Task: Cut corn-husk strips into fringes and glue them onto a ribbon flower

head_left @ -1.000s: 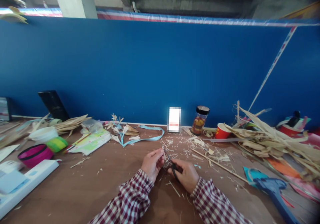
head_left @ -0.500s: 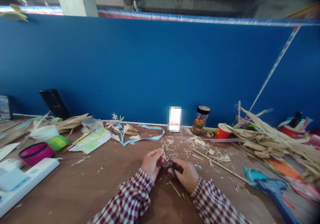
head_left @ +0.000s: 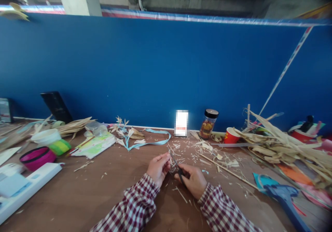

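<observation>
Over the middle of the brown table, my right hand [head_left: 194, 181] is closed around the handles of dark scissors [head_left: 180, 170]. Their blades point up and left, with the tips at the fingertips of my left hand [head_left: 158, 168]. That hand is pinched shut at thumb and forefinger on a small pale piece, too tiny to make out clearly; it looks like a sliver of dry husk. Cut pale scraps [head_left: 178, 149] lie scattered on the table just beyond both hands. Whether the blades are apart or closed cannot be made out.
A jar with a black lid [head_left: 208, 124] and a red paper cup [head_left: 231, 135] stand at the back. Dry husks [head_left: 280, 145] and a blue glue gun [head_left: 284, 197] lie right. Left are a light blue ribbon [head_left: 158, 142], a painted card [head_left: 95, 145] and a white power strip [head_left: 31, 190].
Almost nothing differs. Both hands and the scissors stay in the same place, with only a very slight shift of the view.
</observation>
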`<state>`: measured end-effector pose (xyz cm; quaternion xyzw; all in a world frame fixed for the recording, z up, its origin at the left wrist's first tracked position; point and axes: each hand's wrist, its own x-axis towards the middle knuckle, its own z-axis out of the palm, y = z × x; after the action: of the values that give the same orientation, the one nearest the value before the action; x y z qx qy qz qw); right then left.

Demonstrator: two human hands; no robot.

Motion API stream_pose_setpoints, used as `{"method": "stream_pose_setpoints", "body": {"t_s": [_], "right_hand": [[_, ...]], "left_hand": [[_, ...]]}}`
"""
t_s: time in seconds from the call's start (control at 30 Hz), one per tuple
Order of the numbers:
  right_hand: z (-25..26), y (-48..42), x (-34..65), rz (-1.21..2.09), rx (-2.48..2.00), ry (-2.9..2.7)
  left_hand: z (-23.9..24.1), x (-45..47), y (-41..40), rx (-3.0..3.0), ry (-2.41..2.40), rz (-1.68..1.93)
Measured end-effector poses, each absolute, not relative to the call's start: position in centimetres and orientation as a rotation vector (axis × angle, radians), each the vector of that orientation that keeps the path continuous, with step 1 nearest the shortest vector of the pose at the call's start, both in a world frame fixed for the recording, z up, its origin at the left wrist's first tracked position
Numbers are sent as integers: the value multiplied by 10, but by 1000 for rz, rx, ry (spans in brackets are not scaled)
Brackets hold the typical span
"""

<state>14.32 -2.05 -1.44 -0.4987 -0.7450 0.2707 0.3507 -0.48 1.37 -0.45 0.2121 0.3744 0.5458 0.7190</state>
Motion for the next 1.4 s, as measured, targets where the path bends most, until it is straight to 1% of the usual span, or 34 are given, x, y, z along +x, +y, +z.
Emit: {"method": "stream_pose_setpoints", "body": {"t_s": [0.47,0.67,0.9,1.07,1.2,1.3,1.4], "right_hand": [[-18,-18,143,813,-1220,-1889],[-22,-14,144,1040,-1264,-1605],[-16,-15,144,1063,-1273,-1548],[-19,-15,145,1016,-1294,-1599],[-26,-13,146,982,-1300,-1649],[-31,-11,146,986,-1286,-1656],[-32,-11,146,997,-1285,-1653]], "left_hand": [[-5,-5,13,479,809,1202],[-3,-5,12,465,852,1221],[0,-8,14,502,914,1202],[0,-19,20,799,1144,1226],[5,-50,40,1279,1342,1074],[13,-83,67,1680,1588,959],[20,-110,95,1816,1760,865]]}}
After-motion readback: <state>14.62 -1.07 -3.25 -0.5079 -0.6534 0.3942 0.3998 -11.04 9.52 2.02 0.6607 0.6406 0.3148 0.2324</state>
